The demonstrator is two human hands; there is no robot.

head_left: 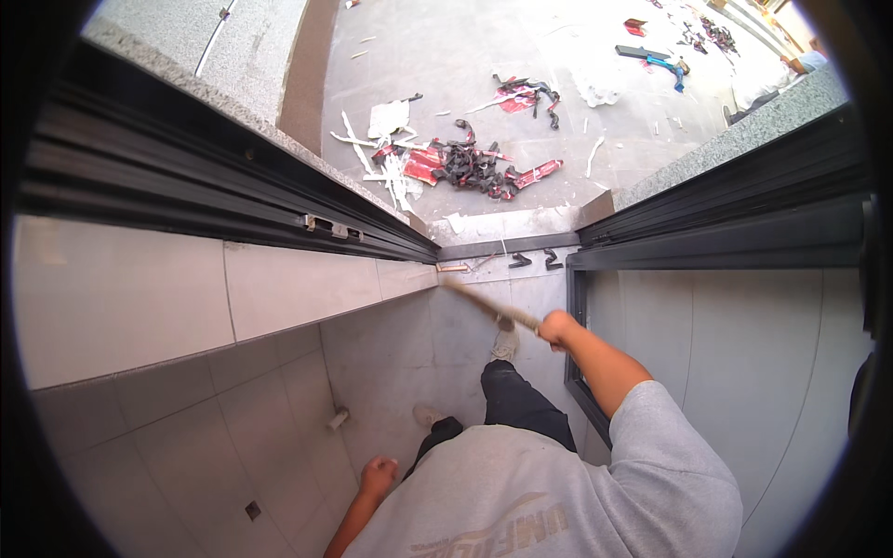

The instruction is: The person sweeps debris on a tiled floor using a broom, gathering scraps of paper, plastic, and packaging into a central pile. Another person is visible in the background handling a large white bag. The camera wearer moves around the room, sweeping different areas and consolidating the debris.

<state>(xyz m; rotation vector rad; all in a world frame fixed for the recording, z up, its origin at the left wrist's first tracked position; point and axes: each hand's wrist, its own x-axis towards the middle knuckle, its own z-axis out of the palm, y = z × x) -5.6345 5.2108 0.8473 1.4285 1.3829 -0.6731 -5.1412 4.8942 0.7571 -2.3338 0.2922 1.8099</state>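
My right hand (557,329) is wrapped round one end of a long, pale wooden stick (493,308). The stick slants away to the left. Its far end lies close to the left wall corner, beside the door sill (507,247), and what is on that end I cannot make out. Low on my left side hangs my left hand (378,475), with its fingers curled in and nothing visible in them. A small copper-coloured piece (453,269) and two dark bent strips (521,261) lie along the sill.
Dark metal frames (233,181) flank the doorway, with tiled walls below. Outside, torn red and black scraps (474,167) and white strips litter the floor. A blue-headed tool (668,67) lies farther off, near another person's arm (807,61). A small white pipe stub (339,419) is at left.
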